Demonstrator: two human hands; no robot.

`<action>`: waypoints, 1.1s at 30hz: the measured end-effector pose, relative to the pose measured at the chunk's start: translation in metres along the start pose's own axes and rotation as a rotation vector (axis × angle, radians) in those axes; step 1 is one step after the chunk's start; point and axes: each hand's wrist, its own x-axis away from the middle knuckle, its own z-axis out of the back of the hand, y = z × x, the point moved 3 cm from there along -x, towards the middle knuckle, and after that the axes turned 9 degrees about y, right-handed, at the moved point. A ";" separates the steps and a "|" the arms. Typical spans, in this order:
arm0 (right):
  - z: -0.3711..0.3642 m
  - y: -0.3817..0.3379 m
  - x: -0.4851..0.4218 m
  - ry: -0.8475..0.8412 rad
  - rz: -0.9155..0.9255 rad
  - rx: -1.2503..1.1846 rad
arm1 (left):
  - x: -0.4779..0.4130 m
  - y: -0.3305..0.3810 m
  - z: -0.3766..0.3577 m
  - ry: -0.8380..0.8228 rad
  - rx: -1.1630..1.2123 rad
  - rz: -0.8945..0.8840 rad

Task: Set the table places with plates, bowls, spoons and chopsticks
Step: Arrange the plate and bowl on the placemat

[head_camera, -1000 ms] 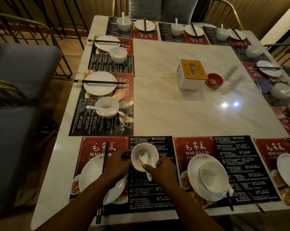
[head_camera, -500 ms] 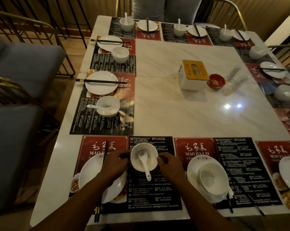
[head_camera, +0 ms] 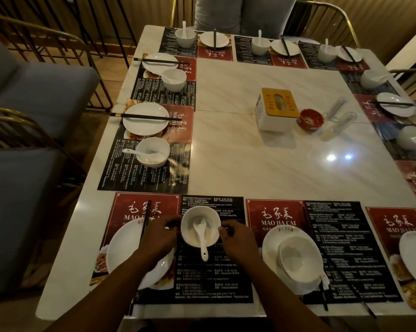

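Around: tissue box (head_camera: 277, 109) is sitting right of the table (head_camera: 262, 168) centre, the red dish (head_camera: 310, 119) just beside it and two clear bottles (head_camera: 338, 121) lying past that. Finished places are running along the left, far and right edges; on the nearer left-edge one, a left-edge plate (head_camera: 145, 121) is carrying black sticks across it and a left-edge bowl (head_camera: 153, 152) is holding a spoon. Grey chairs (head_camera: 41, 92) are standing off the left edge.

Near edge, next place to the right: second plate (head_camera: 269, 248) is carrying a stacked bowl (head_camera: 298, 258), with dark sticks poking out under its near side. Third plate (head_camera: 415, 252) is getting cut off at the frame's right.

Working place, near-left corner: plate (head_camera: 123, 250) is sitting on the red half of the placemat (head_camera: 211, 279), chopsticks (head_camera: 146, 219) lying across it, mostly covered by the left forearm. Bowl (head_camera: 200, 226) is standing upright on the black half, just right of the plate. Spoon (head_camera: 200, 233) is lying in it, handle overhanging the near rim.

Left hand (head_camera: 160, 236) is hanging over the plate, fingers curled, gripping the bowl's left wall. Right hand (head_camera: 238, 238) is sitting at the bowl's right rim, fingers curled, tips at the rim; can't tell if it's actually gripping. Nothing is blocking the bowl from above.
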 end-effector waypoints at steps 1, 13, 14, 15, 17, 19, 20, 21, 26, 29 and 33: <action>0.003 0.001 0.000 -0.006 0.009 -0.007 | 0.001 0.002 0.000 0.019 -0.004 -0.013; 0.122 0.032 0.003 0.218 0.067 -0.026 | 0.021 0.051 -0.043 0.216 -0.209 -0.498; 0.131 0.039 0.007 0.252 0.053 -0.019 | 0.024 0.055 -0.049 0.176 -0.218 -0.548; 0.139 0.047 0.011 0.285 0.035 -0.006 | 0.026 0.058 -0.056 0.130 -0.224 -0.576; 0.155 0.064 0.020 0.347 -0.009 0.049 | 0.031 0.064 -0.070 0.055 -0.229 -0.605; 0.170 0.082 0.027 0.415 -0.060 0.134 | 0.039 0.070 -0.084 0.009 -0.241 -0.638; 0.176 0.091 0.029 0.438 -0.085 0.175 | 0.043 0.071 -0.091 -0.019 -0.249 -0.644; 0.179 0.100 0.032 0.443 -0.110 0.210 | 0.047 0.070 -0.098 -0.056 -0.252 -0.634; 0.173 0.129 0.031 0.327 -0.157 0.342 | 0.067 0.064 -0.117 -0.201 -0.336 -0.566; 0.166 0.137 0.023 0.292 -0.138 0.365 | 0.070 0.067 -0.128 -0.242 -0.396 -0.570; 0.164 0.141 0.011 0.244 -0.056 0.397 | 0.064 0.068 -0.148 -0.226 -0.428 -0.499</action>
